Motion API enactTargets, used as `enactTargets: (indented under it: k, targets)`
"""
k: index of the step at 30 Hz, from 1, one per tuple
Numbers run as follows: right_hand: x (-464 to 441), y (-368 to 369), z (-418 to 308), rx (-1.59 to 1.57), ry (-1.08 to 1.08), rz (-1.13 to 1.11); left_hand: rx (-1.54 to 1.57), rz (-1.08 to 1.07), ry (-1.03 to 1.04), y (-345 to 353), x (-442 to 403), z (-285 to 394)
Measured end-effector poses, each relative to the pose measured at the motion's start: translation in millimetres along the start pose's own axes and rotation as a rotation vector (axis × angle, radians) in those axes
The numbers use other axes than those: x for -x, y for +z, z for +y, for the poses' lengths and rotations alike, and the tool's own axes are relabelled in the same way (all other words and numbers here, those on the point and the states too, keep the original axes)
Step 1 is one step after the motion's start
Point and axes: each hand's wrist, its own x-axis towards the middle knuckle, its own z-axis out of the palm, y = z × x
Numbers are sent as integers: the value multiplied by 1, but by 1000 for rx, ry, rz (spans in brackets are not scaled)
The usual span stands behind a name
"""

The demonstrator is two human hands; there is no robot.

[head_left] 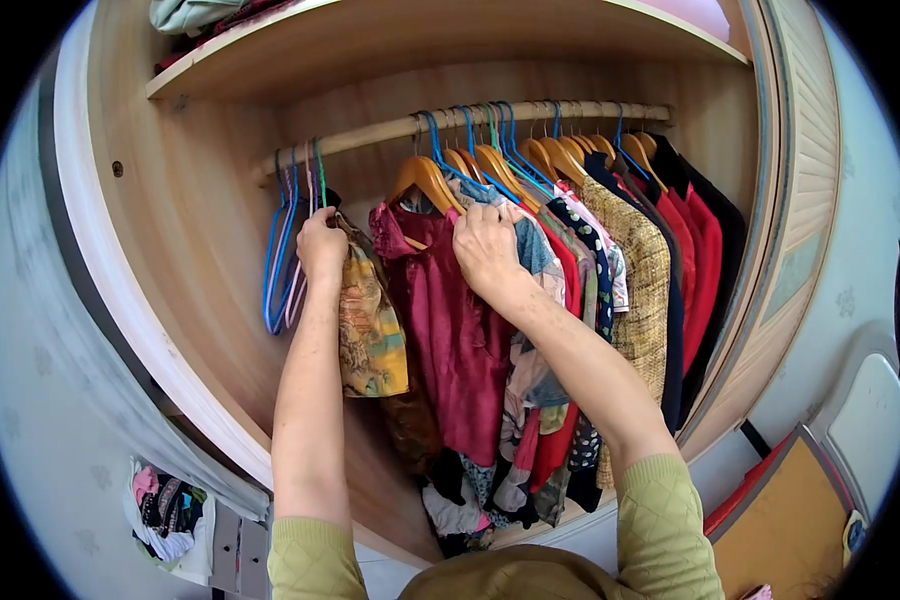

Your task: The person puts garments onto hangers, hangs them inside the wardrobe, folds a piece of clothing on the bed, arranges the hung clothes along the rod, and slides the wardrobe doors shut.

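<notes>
My left hand (323, 248) is closed at the top of a yellow-brown patterned garment (372, 335), just below the green hanger (319, 170) on the rod. My right hand (488, 248) has its fingers curled on the shoulder of a magenta blouse (440, 330), beside the end of its wooden hanger (425, 185). The blouse hangs from the rod, its collar showing between my hands. My fingertips are partly hidden in both hands. Left of my left hand, blue hangers (273, 265) and a pink hanger (298, 280) hang without clothes.
A wooden rod (370, 135) spans the wardrobe under a shelf (450, 45). To the right hang several garments, including a yellow tweed jacket (630, 270) and a red garment (705, 245). Folded clothes (455, 510) lie at the bottom. A sliding door (790, 230) stands at the right.
</notes>
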Motion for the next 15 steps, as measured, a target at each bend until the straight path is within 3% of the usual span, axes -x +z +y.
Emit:
enactTargets:
  k: [1, 5, 11, 15]
  targets:
    - [-2, 2, 0, 34, -26, 23, 9, -7, 4, -2, 1, 1]
    - [-18, -22, -39, -379, 118, -219, 85, -24, 71, 10, 1, 1]
    - [-31, -27, -67, -548, 50, -302, 156, -54, 130, 22, -3, 1]
    - [-30, -25, -23, -251, 48, -195, 140, -112, 144, 15, 0, -5]
